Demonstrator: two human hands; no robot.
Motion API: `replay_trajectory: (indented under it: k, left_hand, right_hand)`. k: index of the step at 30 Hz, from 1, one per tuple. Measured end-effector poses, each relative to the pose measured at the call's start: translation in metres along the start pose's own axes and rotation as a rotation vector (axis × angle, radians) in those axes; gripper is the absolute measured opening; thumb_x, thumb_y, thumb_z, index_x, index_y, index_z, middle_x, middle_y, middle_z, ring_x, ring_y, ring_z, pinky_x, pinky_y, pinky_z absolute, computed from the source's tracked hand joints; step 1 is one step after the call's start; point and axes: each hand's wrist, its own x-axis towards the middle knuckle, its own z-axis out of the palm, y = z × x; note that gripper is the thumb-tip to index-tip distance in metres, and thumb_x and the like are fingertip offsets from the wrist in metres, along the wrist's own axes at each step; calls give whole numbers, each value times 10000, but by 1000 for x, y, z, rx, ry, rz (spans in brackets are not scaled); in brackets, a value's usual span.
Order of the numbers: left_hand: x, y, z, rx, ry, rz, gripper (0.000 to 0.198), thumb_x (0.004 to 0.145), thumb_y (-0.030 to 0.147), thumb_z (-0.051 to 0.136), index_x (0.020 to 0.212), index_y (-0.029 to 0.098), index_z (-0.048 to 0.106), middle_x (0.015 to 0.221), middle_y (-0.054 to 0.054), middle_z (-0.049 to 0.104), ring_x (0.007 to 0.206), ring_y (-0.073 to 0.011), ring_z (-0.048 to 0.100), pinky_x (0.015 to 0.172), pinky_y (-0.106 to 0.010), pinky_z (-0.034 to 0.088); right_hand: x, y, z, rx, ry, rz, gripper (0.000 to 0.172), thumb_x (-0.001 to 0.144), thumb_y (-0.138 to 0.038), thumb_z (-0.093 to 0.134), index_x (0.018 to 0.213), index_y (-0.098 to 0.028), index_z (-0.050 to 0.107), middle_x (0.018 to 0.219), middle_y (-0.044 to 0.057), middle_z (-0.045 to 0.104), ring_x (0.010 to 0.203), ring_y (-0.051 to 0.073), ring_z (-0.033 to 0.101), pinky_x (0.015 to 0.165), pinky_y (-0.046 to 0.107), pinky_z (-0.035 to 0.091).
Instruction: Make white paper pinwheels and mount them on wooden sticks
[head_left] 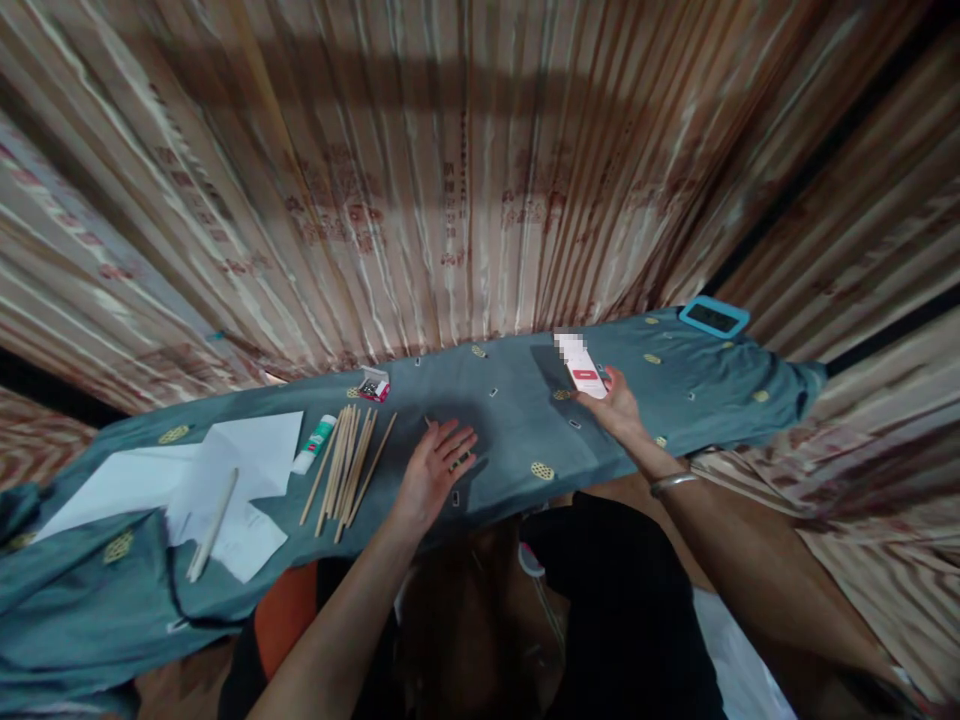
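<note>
My right hand (613,405) is closed around the lower end of a phone (581,365) with a bright white and red screen; its far end is blurred out. The phone is tilted above the cloth-covered table. My left hand (437,468) hovers over the cloth with its fingers stretched and spread, apparently holding nothing. Left of it lies a loose bundle of thin wooden sticks (349,465). Beside the sticks is a green and white tube (315,445). Farther back stands a small red and white box (374,386) with its lid up and small dark things inside.
White paper sheets (262,450) overlap at the left, with a long pale rod (214,525) on top. A blue-framed digital clock (714,317) rests at the far right. The patterned green-grey cloth (517,440) covers the narrow table. Pleated curtains (450,200) hang close behind and on both sides.
</note>
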Motion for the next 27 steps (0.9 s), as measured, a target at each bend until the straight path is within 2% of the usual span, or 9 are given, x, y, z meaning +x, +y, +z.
replay_trajectory:
  k: [5, 8, 12, 20, 27]
  left_hand:
    - [2, -5, 0, 46, -17, 4, 339, 903, 396, 546, 1092, 128, 632, 1220, -204, 655, 1189, -296, 602, 1029, -439, 425]
    - [3, -7, 1, 76, -6, -5, 329, 913, 385, 532, 1103, 133, 624, 1213, -198, 662, 1184, -291, 608, 1043, -444, 417]
    - [4, -8, 1, 106, -2, -13, 325, 926, 372, 504, 1125, 140, 615, 1202, -181, 673, 1181, -282, 611, 1059, -441, 406]
    - [8, -10, -6, 161, -13, 11, 442, 844, 415, 608, 1170, 118, 597, 1180, -195, 681, 1171, -313, 612, 1034, -457, 417]
    - [6, -8, -7, 171, -16, -5, 439, 836, 425, 624, 1161, 130, 608, 1180, -185, 686, 1174, -311, 612, 1038, -450, 415]
  right_hand:
    - [31, 38, -33, -167, 32, 127, 922, 674, -447, 725, 1427, -76, 344, 1219, 212, 637, 1131, 344, 610, 935, 426, 481]
    - [45, 60, -46, -282, 36, 200, 932, 692, -442, 725, 1433, -50, 318, 1233, 246, 620, 1140, 373, 602, 945, 448, 467]
    - [59, 84, -59, -332, 57, 222, 927, 705, -434, 718, 1433, -35, 303, 1265, 283, 584, 1177, 381, 579, 961, 439, 452]
    - [81, 117, -72, -391, 105, 266, 916, 662, -424, 748, 1391, -48, 339, 1237, 285, 603, 1137, 391, 607, 945, 475, 472]
    - [89, 134, -77, -395, 103, 313, 949, 679, -451, 747, 1414, -29, 319, 1256, 300, 590, 1160, 409, 592, 953, 472, 475]
